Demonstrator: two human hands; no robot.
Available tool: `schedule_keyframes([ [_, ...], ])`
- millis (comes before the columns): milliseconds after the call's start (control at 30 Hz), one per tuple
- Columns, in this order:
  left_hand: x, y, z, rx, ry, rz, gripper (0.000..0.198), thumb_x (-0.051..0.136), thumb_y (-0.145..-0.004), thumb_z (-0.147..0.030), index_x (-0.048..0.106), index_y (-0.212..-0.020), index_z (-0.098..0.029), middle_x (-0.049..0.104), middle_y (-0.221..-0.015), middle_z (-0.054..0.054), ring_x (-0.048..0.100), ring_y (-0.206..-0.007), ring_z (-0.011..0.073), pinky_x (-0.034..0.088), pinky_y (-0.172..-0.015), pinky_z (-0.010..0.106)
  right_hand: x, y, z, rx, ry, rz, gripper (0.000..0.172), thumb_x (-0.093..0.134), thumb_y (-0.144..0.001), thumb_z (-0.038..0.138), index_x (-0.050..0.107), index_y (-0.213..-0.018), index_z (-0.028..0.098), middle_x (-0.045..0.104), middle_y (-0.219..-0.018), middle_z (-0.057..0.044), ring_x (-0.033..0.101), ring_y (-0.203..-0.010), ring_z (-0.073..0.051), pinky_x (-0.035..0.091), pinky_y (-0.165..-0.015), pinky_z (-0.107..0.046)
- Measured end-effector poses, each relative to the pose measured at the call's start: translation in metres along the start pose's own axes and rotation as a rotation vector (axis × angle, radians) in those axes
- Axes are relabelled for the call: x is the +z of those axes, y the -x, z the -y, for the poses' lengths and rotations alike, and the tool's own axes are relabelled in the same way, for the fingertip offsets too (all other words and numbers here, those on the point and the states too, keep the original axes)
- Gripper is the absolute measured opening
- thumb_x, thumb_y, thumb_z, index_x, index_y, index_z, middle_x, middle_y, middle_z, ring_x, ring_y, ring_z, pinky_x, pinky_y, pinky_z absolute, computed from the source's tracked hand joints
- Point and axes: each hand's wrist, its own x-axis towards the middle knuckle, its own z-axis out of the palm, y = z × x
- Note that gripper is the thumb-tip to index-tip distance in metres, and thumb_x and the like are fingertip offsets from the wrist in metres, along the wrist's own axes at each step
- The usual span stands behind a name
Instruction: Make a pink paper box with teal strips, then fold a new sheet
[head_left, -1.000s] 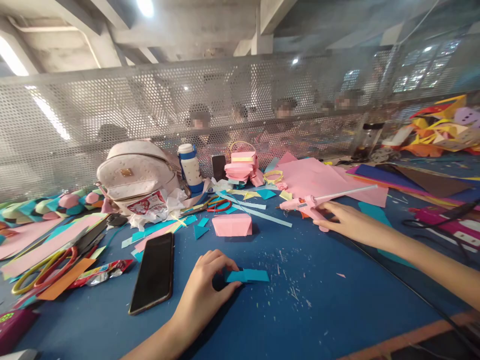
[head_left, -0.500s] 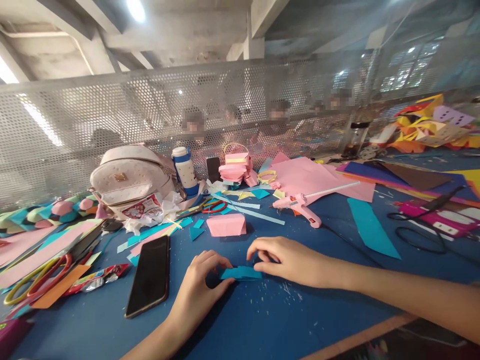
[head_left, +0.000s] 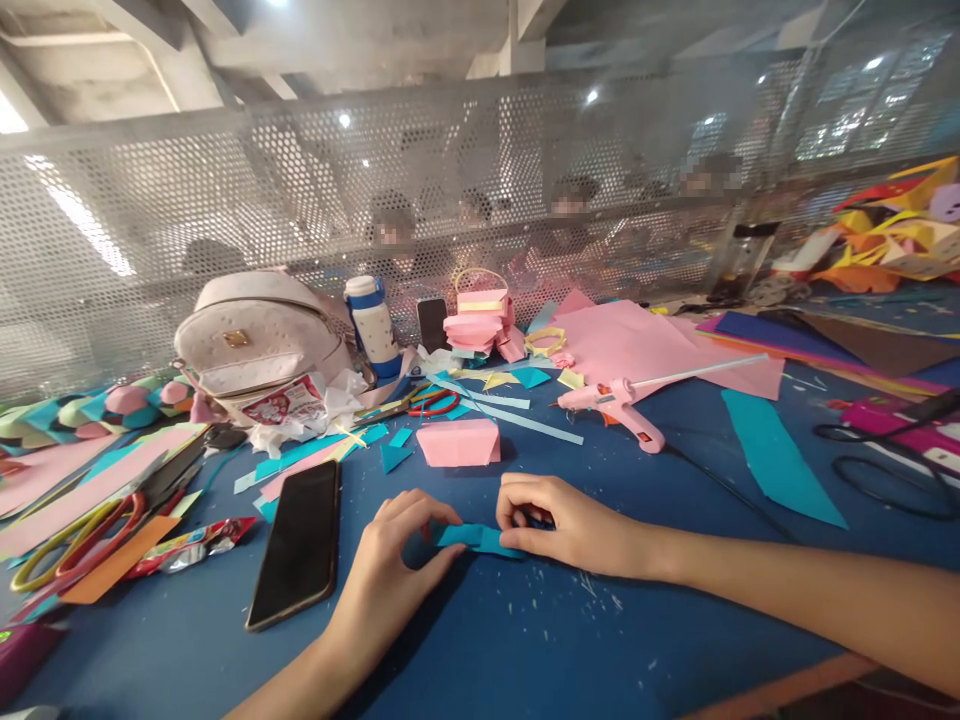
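A small folded teal paper piece (head_left: 475,538) lies on the blue table (head_left: 525,640) in front of me. My left hand (head_left: 397,565) pinches its left end with curled fingers. My right hand (head_left: 566,525) holds its right end, fingers curled over it. Just behind them sits a folded pink paper box (head_left: 459,442). A pink glue gun (head_left: 619,405) lies further back to the right, with its cord running off to the right.
A black phone (head_left: 296,540) lies left of my hands. Scissors (head_left: 71,540), coloured paper strips, a beige bag (head_left: 259,335), a bottle (head_left: 373,325) and stacked pink paper (head_left: 476,325) crowd the back. A teal sheet (head_left: 776,455) lies right. People sit behind the mesh screen (head_left: 480,190).
My right hand left the glue gun, came back to the teal piece and now grips its right end. The left hand stayed on the piece.
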Motion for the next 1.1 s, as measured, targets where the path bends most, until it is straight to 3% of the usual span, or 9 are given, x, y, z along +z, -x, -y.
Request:
schedule_keyframes([
  [200, -0.0001, -0.0007, -0.001, 0.03, 0.014, 0.006, 0.007, 0.07, -0.085, -0.023, 0.069, -0.091, -0.025, 0.066, -0.086, -0.002, 0.058, -0.076, 0.0166, 0.043, -0.081, 0.031, 0.0004, 0.0015, 0.0007, -0.053, 0.118, -0.011, 0.017, 0.068, -0.088, 0.031, 0.063, -0.079, 0.018, 0.052, -0.08, 0.001, 0.049, -0.074, -0.013, 0.038, -0.066, -0.024],
  [1100, -0.0029, 0.0012, 0.0012, 0.203, -0.135, 0.0, 0.012, 0.072, -0.086, -0.028, 0.067, -0.097, -0.029, 0.068, -0.09, -0.005, 0.06, -0.084, 0.0165, 0.039, -0.079, 0.032, 0.0031, 0.0016, -0.0014, -0.046, 0.137, -0.06, 0.014, 0.07, -0.086, 0.024, 0.06, -0.077, 0.018, 0.05, -0.077, 0.004, 0.047, -0.07, -0.01, 0.036, -0.063, -0.023],
])
